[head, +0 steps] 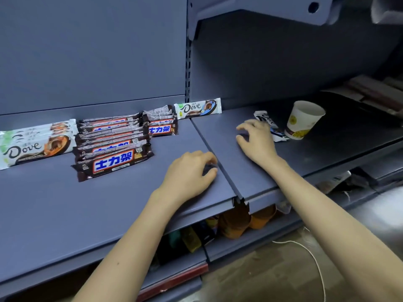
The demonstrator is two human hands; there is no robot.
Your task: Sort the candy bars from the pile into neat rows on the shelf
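On the blue-grey shelf (65,214) a row of brown Snickers bars (113,147) runs front to back, with a shorter stack of Snickers bars (160,122) behind it. White Dove bars (35,142) lie in a row at the far left. One Dove bar (197,108) stands against the back panel. Another Dove bar (270,125) lies on the right shelf section beside a paper cup. My left hand (192,173) rests on the shelf near the seam, fingers loosely curled, holding nothing. My right hand (255,138) hovers just left of that Dove bar, fingers loosely curled and empty.
A white paper cup (303,119) stands tilted on the right shelf section. Boxes (370,92) sit at the far right. Packaged goods (235,225) show on the shelf below. A white cord (314,258) lies on the floor.
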